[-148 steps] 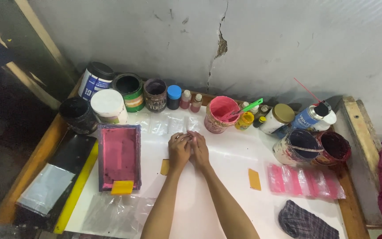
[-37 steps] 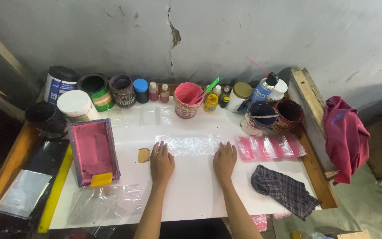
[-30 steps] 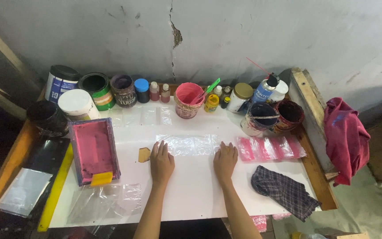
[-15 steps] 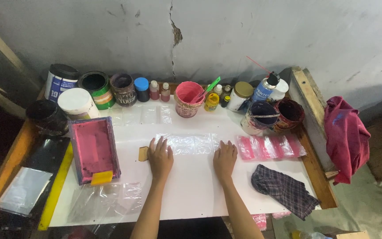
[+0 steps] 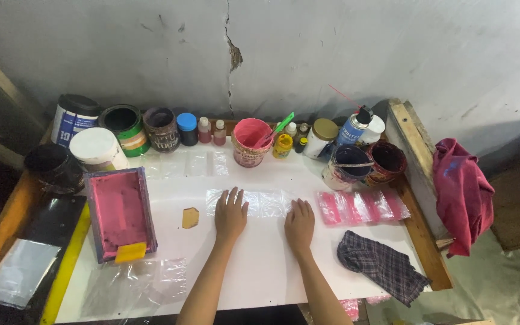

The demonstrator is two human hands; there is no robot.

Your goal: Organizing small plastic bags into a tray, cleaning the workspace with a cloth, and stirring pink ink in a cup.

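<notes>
Both hands are palm-down on the white table (image 5: 260,271), fingers spread flat and not gripping anything. The left hand (image 5: 230,215) and right hand (image 5: 300,224) each press on a clear plastic bag (image 5: 264,203) mid-table. Pink-stained bags (image 5: 362,207) lie just right, with a checkered rag (image 5: 380,266) below them.

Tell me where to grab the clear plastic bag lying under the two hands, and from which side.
Pinch the clear plastic bag at its far edge, probably reaching from the wall side. It lies flat on the white table, the left hand and right hand press on its near edge, so only the far strip is free to lift.
</notes>
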